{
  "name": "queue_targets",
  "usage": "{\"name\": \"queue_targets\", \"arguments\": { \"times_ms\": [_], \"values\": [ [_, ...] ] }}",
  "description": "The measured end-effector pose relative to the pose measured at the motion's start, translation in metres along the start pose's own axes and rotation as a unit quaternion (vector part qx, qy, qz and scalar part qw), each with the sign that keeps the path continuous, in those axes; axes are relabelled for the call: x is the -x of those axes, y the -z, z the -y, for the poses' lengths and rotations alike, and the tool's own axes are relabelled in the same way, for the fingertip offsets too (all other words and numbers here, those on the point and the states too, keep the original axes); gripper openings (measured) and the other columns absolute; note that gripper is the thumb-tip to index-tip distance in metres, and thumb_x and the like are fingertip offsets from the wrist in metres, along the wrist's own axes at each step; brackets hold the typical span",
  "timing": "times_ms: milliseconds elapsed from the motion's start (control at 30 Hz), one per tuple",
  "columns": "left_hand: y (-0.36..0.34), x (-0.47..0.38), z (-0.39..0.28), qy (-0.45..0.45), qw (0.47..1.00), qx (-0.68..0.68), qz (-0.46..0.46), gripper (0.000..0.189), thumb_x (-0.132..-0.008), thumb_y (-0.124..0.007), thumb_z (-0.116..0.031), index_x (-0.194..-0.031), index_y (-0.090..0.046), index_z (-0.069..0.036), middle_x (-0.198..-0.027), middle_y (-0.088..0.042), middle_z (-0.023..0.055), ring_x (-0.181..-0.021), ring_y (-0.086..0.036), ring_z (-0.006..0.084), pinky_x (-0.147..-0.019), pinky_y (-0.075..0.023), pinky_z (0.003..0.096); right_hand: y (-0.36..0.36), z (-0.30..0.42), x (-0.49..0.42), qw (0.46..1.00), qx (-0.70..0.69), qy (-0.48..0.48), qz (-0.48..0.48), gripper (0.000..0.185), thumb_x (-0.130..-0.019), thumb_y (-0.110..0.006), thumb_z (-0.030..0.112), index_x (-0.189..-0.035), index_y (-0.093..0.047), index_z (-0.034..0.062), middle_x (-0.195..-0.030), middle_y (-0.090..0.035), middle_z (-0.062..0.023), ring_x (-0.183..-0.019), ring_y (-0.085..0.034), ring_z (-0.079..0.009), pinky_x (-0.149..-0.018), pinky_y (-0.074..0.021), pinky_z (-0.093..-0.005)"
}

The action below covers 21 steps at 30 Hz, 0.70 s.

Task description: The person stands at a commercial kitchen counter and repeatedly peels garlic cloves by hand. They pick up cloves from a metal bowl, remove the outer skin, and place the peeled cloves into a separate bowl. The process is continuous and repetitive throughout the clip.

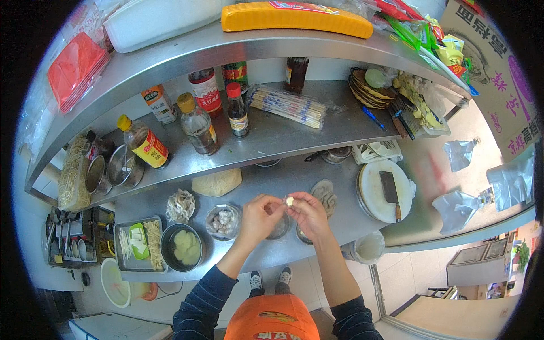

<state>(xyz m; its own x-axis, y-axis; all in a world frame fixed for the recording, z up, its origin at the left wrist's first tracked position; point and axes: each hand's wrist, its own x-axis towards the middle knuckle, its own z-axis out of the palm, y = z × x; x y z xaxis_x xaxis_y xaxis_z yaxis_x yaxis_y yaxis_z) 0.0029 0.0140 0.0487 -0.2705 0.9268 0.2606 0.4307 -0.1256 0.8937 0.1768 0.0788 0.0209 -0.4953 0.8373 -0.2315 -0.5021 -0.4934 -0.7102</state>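
Between the fingertips of my right hand [311, 216] is a pale, partly bare garlic clove [290, 201]. My left hand [260, 216] meets it from the other side, thumb and forefinger pinched at the clove's edge. Both hands are raised over the steel worktable [255, 251]. Left of them stands a lined container of garlic bulbs [224, 220]. Under my hands a bowl [280, 229] is partly covered. A second bowl [302, 236] with pale pieces is mostly hidden by my right wrist. A crumpled grey cloth [324, 196] lies just beyond the right hand.
Left are a pot of peeled potatoes [187, 248], a steel tray [119, 229] and mushrooms [180, 205]. A cleaver [389, 187] rests on a round chopping board [367, 191] at right. A low shelf [263, 140] with bottles overhangs the back. A bin [369, 246] stands by the front edge.
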Motion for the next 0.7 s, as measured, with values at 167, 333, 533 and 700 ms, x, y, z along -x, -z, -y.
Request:
{"name": "queue_targets", "arguments": {
  "times_ms": [167, 333, 533, 700],
  "values": [
    [-0.004, 0.001, -0.004, -0.035, 0.999, -0.016, -0.010, 0.012, -0.085, -0.083, -0.007, -0.094, -0.078, -0.002, -0.085, -0.074, 0.0108, -0.070, -0.072, 0.0173, -0.063, -0.0564, 0.0304, 0.003, -0.006, -0.003, 1.000, 0.010, 0.015, -0.006, 0.016, -0.098, -0.068, 0.000, -0.113, -0.070, 0.0026, -0.107, -0.076, -0.0101, -0.100, -0.073, -0.0175, -0.089, -0.0608, -0.0321],
    [-0.004, 0.003, 0.000, -0.040, 0.997, -0.056, -0.020, 0.009, -0.082, -0.081, -0.005, -0.089, -0.076, -0.001, -0.081, -0.074, 0.0107, -0.068, -0.072, 0.0178, -0.063, -0.0570, 0.0311, -0.002, -0.009, -0.002, 0.996, 0.077, 0.039, -0.014, 0.018, -0.095, -0.071, -0.001, -0.113, -0.071, 0.0023, -0.106, -0.075, -0.0093, -0.097, -0.072, -0.0174, -0.087, -0.0596, -0.0308],
    [-0.004, 0.002, 0.000, 0.010, 0.998, -0.033, -0.045, 0.007, -0.082, -0.078, -0.005, -0.087, -0.076, -0.001, -0.079, -0.075, 0.0106, -0.067, -0.072, 0.0153, -0.064, -0.0567, 0.0305, -0.006, -0.012, 0.001, 0.998, 0.058, 0.030, -0.020, 0.017, -0.096, -0.070, 0.000, -0.112, -0.070, 0.0020, -0.109, -0.075, -0.0117, -0.094, -0.071, -0.0177, -0.085, -0.0599, -0.0288],
    [0.002, -0.006, -0.001, 0.058, 0.997, -0.002, -0.042, 0.012, -0.081, -0.080, -0.010, -0.090, -0.076, -0.003, -0.081, -0.075, 0.0121, -0.069, -0.073, 0.0207, -0.065, -0.0574, 0.0336, -0.002, -0.002, 0.004, 1.000, -0.024, -0.018, 0.008, 0.021, -0.097, -0.067, 0.000, -0.118, -0.068, 0.0017, -0.114, -0.074, -0.0138, -0.097, -0.071, -0.0190, -0.086, -0.0600, -0.0296]
  ]
}}
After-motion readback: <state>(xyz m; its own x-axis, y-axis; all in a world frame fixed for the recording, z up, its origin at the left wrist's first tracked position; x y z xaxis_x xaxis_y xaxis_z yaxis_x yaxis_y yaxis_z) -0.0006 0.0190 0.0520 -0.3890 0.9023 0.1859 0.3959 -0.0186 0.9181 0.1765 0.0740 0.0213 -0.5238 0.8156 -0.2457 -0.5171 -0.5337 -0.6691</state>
